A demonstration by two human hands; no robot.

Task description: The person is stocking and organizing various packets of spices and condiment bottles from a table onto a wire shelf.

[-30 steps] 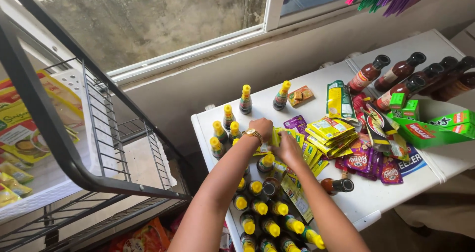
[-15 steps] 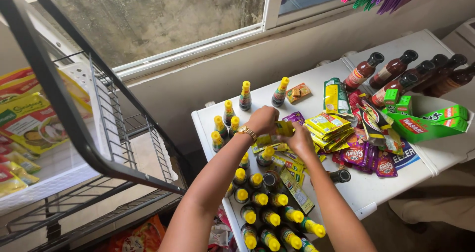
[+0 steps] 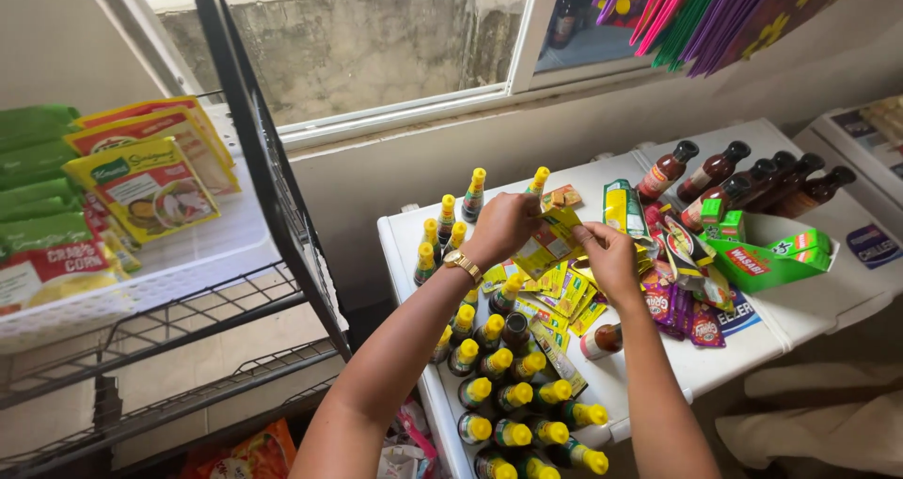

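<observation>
Head view: both hands are working over the white worktop (image 3: 800, 314). Left hand (image 3: 505, 225) is pinching a strip of yellow sachets (image 3: 548, 242) at its upper end; right hand (image 3: 609, 258) is pinching the strip's right edge, fingers curled. Strip is hanging between the hands, just above loose sachets and yellow-capped bottles (image 3: 499, 394). Judgement: keeping the strip taut and clear of the bottle caps is helping avoid toppling them.

Yellow-capped bottles (image 3: 499, 385) are standing in rows on the white table (image 3: 818, 314), dark sauce bottles (image 3: 752, 178) lining its far edge, soup packets (image 3: 141, 188) lying on the wire shelf (image 3: 235, 296).
</observation>
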